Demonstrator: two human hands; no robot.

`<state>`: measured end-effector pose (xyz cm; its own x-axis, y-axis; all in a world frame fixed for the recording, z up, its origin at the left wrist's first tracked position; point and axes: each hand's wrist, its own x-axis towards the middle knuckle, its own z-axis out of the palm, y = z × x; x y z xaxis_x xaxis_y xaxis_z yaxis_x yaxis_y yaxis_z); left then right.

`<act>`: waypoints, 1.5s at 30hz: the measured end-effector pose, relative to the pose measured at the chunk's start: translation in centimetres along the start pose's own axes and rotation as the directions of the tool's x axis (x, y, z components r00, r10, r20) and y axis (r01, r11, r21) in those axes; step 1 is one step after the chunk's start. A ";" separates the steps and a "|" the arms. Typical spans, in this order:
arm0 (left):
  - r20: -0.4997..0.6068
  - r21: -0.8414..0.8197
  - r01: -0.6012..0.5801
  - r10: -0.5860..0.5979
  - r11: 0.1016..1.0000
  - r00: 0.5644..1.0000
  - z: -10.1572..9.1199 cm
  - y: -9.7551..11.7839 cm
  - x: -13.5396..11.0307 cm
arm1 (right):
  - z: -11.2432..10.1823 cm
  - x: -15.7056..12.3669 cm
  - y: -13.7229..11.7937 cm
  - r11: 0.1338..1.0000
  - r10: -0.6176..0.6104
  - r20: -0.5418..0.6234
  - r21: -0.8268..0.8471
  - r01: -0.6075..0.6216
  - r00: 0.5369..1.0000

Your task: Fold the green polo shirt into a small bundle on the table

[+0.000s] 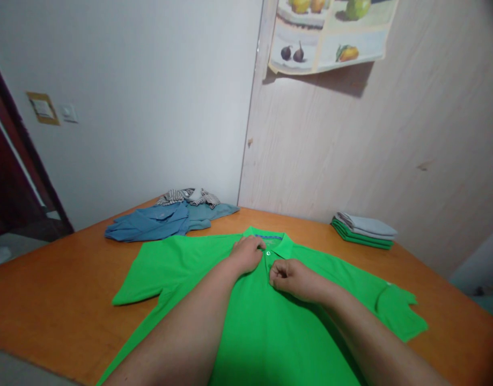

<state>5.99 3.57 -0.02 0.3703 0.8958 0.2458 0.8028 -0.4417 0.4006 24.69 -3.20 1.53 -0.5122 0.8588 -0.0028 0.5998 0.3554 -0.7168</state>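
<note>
A bright green polo shirt (254, 332) lies spread front side up, its collar toward the wall and its sleeves out to both sides. My left hand (247, 254) rests on the chest just below the collar, fingers curled closed at the left edge of the button placket. Slightly lower, on the other side of the placket, my right hand (292, 279) is closed in a pinch on the shirt front. A white button (268, 253) shows between the two hands. The right fingertips partly hide the lower placket.
Crumpled blue clothes (149, 222) and a striped cloth (190, 197) lie at the table's back left. Folded green and grey garments (365, 230) are stacked at the back right. Walls border the orange table (49, 289) behind; a fruit picture (330, 37) hangs above.
</note>
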 end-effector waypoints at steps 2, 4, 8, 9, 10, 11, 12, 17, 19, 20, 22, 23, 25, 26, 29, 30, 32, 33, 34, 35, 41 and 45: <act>-0.003 0.008 -0.017 0.017 1.000 1.000 -0.1 0.2 -0.2 | 0.0 0.0 0.0 1.000 0.006 0.007 0.020 -0.006 1.000; -0.002 0.026 -0.038 0.038 0.999 0.999 -0.1 0.4 -0.4 | 0.0 0.1 0.0 0.999 0.011 0.011 0.031 -0.012 1.000; -0.016 0.059 -0.029 0.030 0.998 0.999 0.0 0.7 -0.7 | 0.0 0.1 0.1 0.999 0.012 0.012 0.031 -0.013 1.000; -0.020 0.061 -0.017 0.018 0.998 1.000 0.0 0.8 -0.7 | 0.0 0.0 0.1 0.999 0.014 0.015 0.035 -0.014 1.000; -0.021 0.061 -0.008 0.010 0.998 1.000 0.1 0.8 -0.7 | 0.0 0.0 0.2 0.999 0.015 0.018 0.042 -0.016 1.000; -0.022 0.061 -0.003 0.005 0.998 1.000 0.1 0.8 -0.6 | 0.0 0.1 0.4 0.999 0.017 0.017 0.051 -0.018 1.000; -0.020 0.060 -0.002 0.003 0.998 1.000 0.1 0.8 -0.6 | 0.0 0.1 0.6 0.998 0.020 0.003 0.060 -0.020 1.000; -0.011 0.044 0.014 -0.014 0.999 1.000 0.0 1.0 -0.6 | -0.1 0.8 2.3 0.996 0.034 -0.270 -0.066 -0.054 0.962; -0.011 0.037 0.028 -0.028 0.999 1.000 -0.1 1.1 -0.6 | -0.2 1.1 3.0 0.983 0.028 -0.345 -0.163 -0.089 0.938; -0.013 0.035 0.034 -0.033 0.999 0.999 -0.1 1.1 -0.6 | -0.2 1.2 3.2 0.974 0.026 -0.359 -0.200 -0.104 0.933; -0.021 0.031 0.042 -0.041 0.999 0.999 -0.1 1.2 -0.6 | -0.1 1.3 3.5 0.960 0.027 -0.360 -0.252 -0.125 0.932; -0.026 0.027 0.047 -0.046 0.999 0.999 -0.1 1.3 -0.5 | -0.1 1.3 3.5 0.952 0.030 -0.357 -0.273 -0.135 0.934; -0.034 0.015 0.066 -0.065 0.998 0.997 -0.1 1.3 -0.4 | 0.0 1.3 3.4 0.938 0.043 -0.349 -0.307 -0.158 0.936; -0.037 0.010 0.076 -0.076 0.997 0.996 -0.1 1.3 -0.3 | 0.0 1.3 3.3 0.932 0.050 -0.344 -0.322 -0.168 0.938; -0.047 0.019 0.103 -0.102 0.995 0.994 0.1 1.3 -0.2 | 0.1 1.4 3.0 0.911 0.067 -0.327 -0.365 -0.192 0.943; -0.053 0.039 0.110 -0.108 0.993 0.993 0.1 1.4 -0.2 | 0.1 1.4 3.0 0.904 0.071 -0.324 -0.378 -0.198 0.943; -0.071 0.103 0.121 -0.114 0.987 0.991 0.0 1.5 -0.3 | 0.2 1.5 3.0 0.894 0.077 -0.324 -0.396 -0.209 0.943; -0.083 0.142 0.123 -0.112 0.982 0.990 -0.1 1.7 -0.4 | 0.2 1.5 2.9 0.891 0.081 -0.324 -0.400 -0.215 0.943; -0.097 0.183 0.122 -0.105 0.975 0.990 -0.4 1.9 -0.4 | 0.2 1.5 2.9 0.888 0.086 -0.323 -0.404 -0.220 0.942; -0.109 0.221 0.122 -0.100 0.967 0.989 -0.7 2.1 -0.5 | 0.2 1.5 2.9 0.886 0.091 -0.323 -0.406 -0.225 0.942; 0.031 0.273 0.234 -0.251 0.933 0.967 -2.9 3.6 -0.6 | 0.4 1.4 2.8 0.873 0.096 -0.336 -0.424 -0.241 0.937; 0.060 0.251 0.275 -0.299 0.928 0.953 -3.1 3.6 -0.7 | 0.5 1.4 2.7 0.869 0.093 -0.341 -0.431 -0.243 0.936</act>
<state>7.18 1.24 3.96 0.1408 0.9881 0.0619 0.9642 -0.1511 0.2179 25.33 -1.24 -0.72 -0.2142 0.9622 0.1682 0.9108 0.2590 -0.3216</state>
